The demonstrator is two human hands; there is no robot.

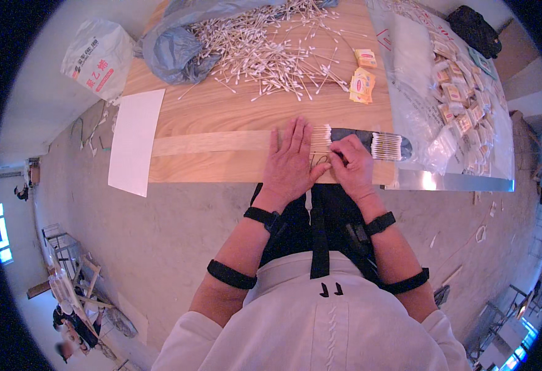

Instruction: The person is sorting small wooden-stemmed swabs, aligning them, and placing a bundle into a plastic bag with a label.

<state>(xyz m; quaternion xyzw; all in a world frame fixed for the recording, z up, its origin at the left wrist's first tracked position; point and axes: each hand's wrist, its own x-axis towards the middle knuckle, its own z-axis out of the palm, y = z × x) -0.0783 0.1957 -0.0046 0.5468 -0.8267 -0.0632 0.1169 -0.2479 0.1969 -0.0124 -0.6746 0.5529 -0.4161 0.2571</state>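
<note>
My left hand [289, 157] lies flat with its fingers stretched out, pressing on a row of cotton swabs [321, 137] near the table's front edge. Just right of it, my right hand [352, 162] has its fingers curled together over a dark strip [360, 134]; whatever they pinch is hidden. A second neat row of cotton swabs [386, 146] lies across the strip's right part. From under my left hand a pale, shiny band of tape [215, 141] runs left along the wooden table [221, 170].
Loose cotton swabs [271, 52] are heaped at the back beside a grey-blue plastic bag [175, 52]. Small yellow cards [362, 85] lie to their right. White paper [136, 142] overhangs the left front edge. Many small packs [462, 105] cover plastic sheeting on the right.
</note>
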